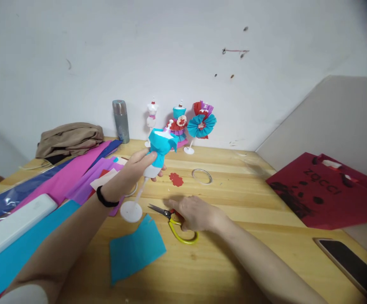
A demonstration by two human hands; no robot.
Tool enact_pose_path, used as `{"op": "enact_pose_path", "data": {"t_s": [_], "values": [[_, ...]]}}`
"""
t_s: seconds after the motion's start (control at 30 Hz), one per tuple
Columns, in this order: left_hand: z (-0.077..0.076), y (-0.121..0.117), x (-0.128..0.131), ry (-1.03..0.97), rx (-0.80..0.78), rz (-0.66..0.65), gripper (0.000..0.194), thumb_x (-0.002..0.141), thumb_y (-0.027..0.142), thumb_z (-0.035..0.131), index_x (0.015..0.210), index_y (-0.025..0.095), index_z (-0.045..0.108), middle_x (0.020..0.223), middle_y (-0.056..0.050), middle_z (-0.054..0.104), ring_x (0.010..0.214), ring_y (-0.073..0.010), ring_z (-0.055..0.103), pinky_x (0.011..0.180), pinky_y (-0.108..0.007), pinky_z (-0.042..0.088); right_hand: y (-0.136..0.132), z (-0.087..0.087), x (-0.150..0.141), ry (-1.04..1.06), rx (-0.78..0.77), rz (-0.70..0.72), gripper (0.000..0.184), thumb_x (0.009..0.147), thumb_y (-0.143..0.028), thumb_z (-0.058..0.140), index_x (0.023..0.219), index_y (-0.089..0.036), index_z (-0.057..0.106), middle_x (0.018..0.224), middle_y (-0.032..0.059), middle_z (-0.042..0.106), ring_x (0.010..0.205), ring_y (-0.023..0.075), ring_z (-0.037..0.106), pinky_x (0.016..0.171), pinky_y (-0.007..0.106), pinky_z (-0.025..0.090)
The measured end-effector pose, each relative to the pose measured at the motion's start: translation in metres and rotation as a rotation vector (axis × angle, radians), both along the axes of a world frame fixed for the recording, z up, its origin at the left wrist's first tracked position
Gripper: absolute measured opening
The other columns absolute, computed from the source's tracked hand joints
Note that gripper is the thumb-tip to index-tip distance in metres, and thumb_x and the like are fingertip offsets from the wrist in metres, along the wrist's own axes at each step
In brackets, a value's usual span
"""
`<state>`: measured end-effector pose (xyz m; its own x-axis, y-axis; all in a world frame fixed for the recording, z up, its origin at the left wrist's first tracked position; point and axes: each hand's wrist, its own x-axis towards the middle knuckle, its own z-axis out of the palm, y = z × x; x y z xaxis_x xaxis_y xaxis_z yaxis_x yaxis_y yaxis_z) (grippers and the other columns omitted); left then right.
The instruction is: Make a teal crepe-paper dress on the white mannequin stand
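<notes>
In my left hand [145, 162] is a small white dress-form mannequin, its stand tilted and its round base [131, 211] toward me. Blue crepe paper [160, 145] wraps the mannequin's bust and waist. My right hand [196, 213] is low over the table, fingers curled around the handle of yellow-handled scissors [185, 240]. The scissor blades point left, nearly together; part of the handle is hidden under my fingers. In front of the scissors lies a cut piece of blue crepe paper [137, 251]. A red scalloped paper cutout [176, 179] rests beyond my right hand.
Three more mannequins stand by the wall, one plain white [152, 110] and two dressed [179, 113] [202, 124]. A thermos [120, 121], brown cloth [71, 139] and coloured paper sheets [63, 177] are left. A clear ring [202, 176], red bag [325, 194] and phone [348, 261] are right.
</notes>
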<state>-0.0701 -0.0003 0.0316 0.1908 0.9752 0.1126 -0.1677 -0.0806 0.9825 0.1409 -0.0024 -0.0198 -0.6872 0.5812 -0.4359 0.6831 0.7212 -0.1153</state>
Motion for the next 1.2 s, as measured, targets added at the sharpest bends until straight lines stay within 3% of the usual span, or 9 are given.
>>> {"op": "enact_pose_path", "data": {"t_s": [0.13, 0.23, 0.4, 0.5, 0.57, 0.67, 0.83, 1.0, 1.2], "values": [[0.016, -0.008, -0.003, 0.242, 0.079, -0.030, 0.026, 0.092, 0.040, 0.062, 0.085, 0.015, 0.067, 0.080, -0.007, 0.071, 0.066, -0.0151, 0.064, 0.056, -0.024, 0.049, 0.002, -0.001, 0.000, 0.070, 0.010, 0.076, 0.039, 0.080, -0.022, 0.062, 0.119, -0.019, 0.059, 0.088, 0.0093, 0.072, 0.078, 0.0251, 0.068, 0.056, 0.029, 0.028], [0.017, -0.005, -0.009, 0.328, 0.076, -0.044, 0.025, 0.091, 0.039, 0.061, 0.082, 0.016, 0.066, 0.077, -0.006, 0.070, 0.067, -0.0165, 0.065, 0.054, -0.023, 0.047, 0.007, 0.002, 0.004, 0.143, -0.008, 0.084, 0.031, 0.084, -0.027, 0.058, 0.114, -0.018, 0.059, 0.086, 0.0084, 0.070, 0.069, 0.0198, 0.061, 0.055, 0.028, 0.027], [0.013, 0.003, -0.019, 0.457, 0.042, -0.071, 0.030, 0.089, 0.045, 0.060, 0.079, 0.017, 0.066, 0.079, -0.006, 0.069, 0.068, -0.0169, 0.064, 0.055, -0.024, 0.049, 0.019, 0.022, 0.026, 0.338, -0.090, 0.068, 0.031, 0.083, -0.017, 0.059, 0.114, -0.018, 0.061, 0.095, 0.0067, 0.069, 0.078, 0.0172, 0.059, 0.067, 0.027, 0.038], [0.015, 0.005, -0.021, 0.510, -0.010, -0.103, 0.034, 0.089, 0.050, 0.060, 0.089, 0.017, 0.069, 0.089, -0.007, 0.072, 0.076, -0.0189, 0.067, 0.060, -0.025, 0.051, 0.022, 0.039, 0.045, 0.474, -0.110, 0.043, 0.040, 0.079, -0.014, 0.063, 0.119, -0.018, 0.059, 0.103, 0.0071, 0.066, 0.085, 0.0171, 0.059, 0.074, 0.027, 0.043], [0.016, 0.005, -0.021, 0.535, -0.034, -0.123, 0.033, 0.089, 0.047, 0.060, 0.094, 0.016, 0.070, 0.092, -0.007, 0.074, 0.079, -0.0206, 0.069, 0.062, -0.026, 0.052, 0.021, 0.048, 0.056, 0.504, -0.137, 0.033, 0.045, 0.079, -0.022, 0.070, 0.122, -0.017, 0.057, 0.102, 0.0059, 0.064, 0.085, 0.0169, 0.057, 0.075, 0.028, 0.044], [0.016, 0.008, -0.018, 0.583, -0.063, -0.141, 0.023, 0.088, 0.037, 0.061, 0.085, 0.016, 0.072, 0.079, -0.007, 0.074, 0.067, -0.0199, 0.069, 0.056, -0.025, 0.052, 0.021, 0.058, 0.068, 0.485, -0.141, 0.037, 0.052, 0.076, -0.043, 0.078, 0.116, -0.018, 0.056, 0.104, 0.0064, 0.061, 0.089, 0.0193, 0.055, 0.079, 0.031, 0.046], [0.012, 0.013, -0.014, 0.603, -0.148, -0.212, 0.017, 0.083, 0.033, 0.068, 0.080, 0.017, 0.074, 0.069, -0.006, 0.072, 0.056, -0.0195, 0.067, 0.045, -0.023, 0.046, 0.032, 0.059, 0.077, 0.597, -0.214, 0.081, 0.059, 0.081, -0.070, 0.067, 0.110, -0.019, 0.056, 0.101, 0.0055, 0.057, 0.088, 0.0203, 0.052, 0.080, 0.034, 0.044], [0.009, 0.014, -0.007, 0.671, -0.208, -0.218, 0.018, 0.084, 0.028, 0.068, 0.072, 0.015, 0.075, 0.066, -0.008, 0.069, 0.053, -0.0202, 0.064, 0.042, -0.022, 0.040, 0.036, 0.058, 0.075, 0.648, -0.293, 0.111, 0.056, 0.082, -0.070, 0.066, 0.105, -0.020, 0.058, 0.101, 0.0040, 0.060, 0.087, 0.0180, 0.053, 0.078, 0.031, 0.045], [0.010, 0.012, 0.001, 0.702, -0.280, -0.193, 0.011, 0.083, 0.020, 0.069, 0.081, 0.013, 0.077, 0.063, -0.004, 0.061, 0.048, -0.0149, 0.056, 0.045, -0.020, 0.034, 0.032, 0.060, 0.067, 0.584, -0.297, 0.060, 0.050, 0.083, -0.068, 0.066, 0.100, -0.020, 0.062, 0.092, 0.0011, 0.061, 0.077, 0.0152, 0.052, 0.070, 0.028, 0.043]]}}
